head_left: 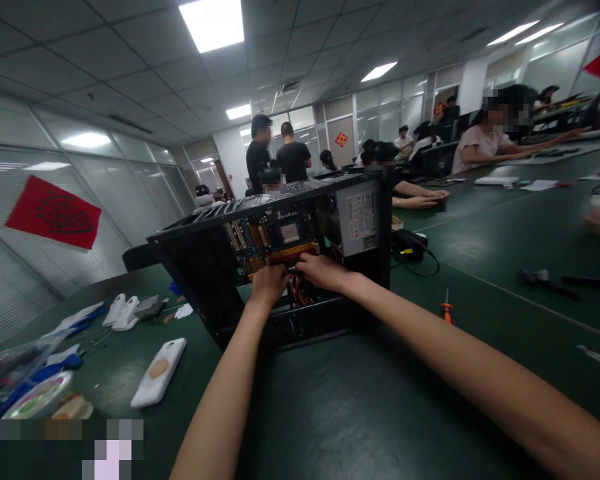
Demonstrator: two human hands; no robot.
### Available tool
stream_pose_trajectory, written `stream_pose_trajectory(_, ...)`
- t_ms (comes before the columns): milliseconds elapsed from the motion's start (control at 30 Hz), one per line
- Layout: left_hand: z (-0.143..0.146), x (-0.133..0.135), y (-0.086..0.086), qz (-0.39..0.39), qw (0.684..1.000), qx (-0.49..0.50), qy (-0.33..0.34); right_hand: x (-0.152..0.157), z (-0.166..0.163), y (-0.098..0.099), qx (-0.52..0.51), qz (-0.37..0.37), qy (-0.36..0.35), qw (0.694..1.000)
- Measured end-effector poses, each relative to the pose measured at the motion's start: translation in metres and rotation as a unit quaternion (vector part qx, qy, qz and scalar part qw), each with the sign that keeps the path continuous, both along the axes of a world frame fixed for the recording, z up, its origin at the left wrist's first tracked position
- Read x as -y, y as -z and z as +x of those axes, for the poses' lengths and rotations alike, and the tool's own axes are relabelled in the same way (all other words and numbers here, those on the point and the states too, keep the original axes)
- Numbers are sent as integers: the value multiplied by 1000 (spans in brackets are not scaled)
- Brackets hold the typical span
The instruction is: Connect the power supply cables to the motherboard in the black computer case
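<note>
An open black computer case (310, 319) lies before me on the table, its side panel off. Inside are a motherboard (260, 233), yellow-orange memory slots (294, 253) and a grey power supply (360, 223). Both my hands reach into the case at the motherboard's lower edge. My left hand (270, 283) has its fingers curled and pinched beside a bundle of coloured cables (300, 290). My right hand (321, 270) is closed just right of it, over the cables and by the slots. What the fingertips hold is hidden.
On the left lie a white phone (159, 373), a clear plastic bag (20, 367) and a round container (40, 397). An orange screwdriver (447, 311) and a black cable (433, 263) are to the right. People sit around the green table (480, 280).
</note>
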State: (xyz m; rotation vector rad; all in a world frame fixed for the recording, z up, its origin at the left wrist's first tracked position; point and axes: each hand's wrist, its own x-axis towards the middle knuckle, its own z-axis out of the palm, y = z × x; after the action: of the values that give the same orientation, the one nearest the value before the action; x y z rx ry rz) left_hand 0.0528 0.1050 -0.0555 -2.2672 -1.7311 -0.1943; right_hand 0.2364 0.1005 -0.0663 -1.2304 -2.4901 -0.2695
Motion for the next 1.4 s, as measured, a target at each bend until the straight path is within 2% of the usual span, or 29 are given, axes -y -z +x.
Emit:
stream_pose_trajectory(133, -2, -3, 2, -1, 1000, 13, 2, -7, -6, -5, 39, 8, 25, 999)
stream_pose_trajectory(300, -3, -5, 4, 1, 1000, 26, 2, -3, -7, -6, 34, -8, 65, 997)
stream_pose_trajectory(900, -6, -6, 6, -25, 998, 52, -3, -6, -9, -2, 33, -23, 78, 996)
stream_pose_trajectory(1200, -4, 0, 3, -2, 993, 121, -2, -2, -9, -3, 42, -27, 92, 995)
stream_pose_trajectory(1400, -2, 2, 2, -35, 990, 134, 11, 2, -10, -6, 48, -31, 103, 993)
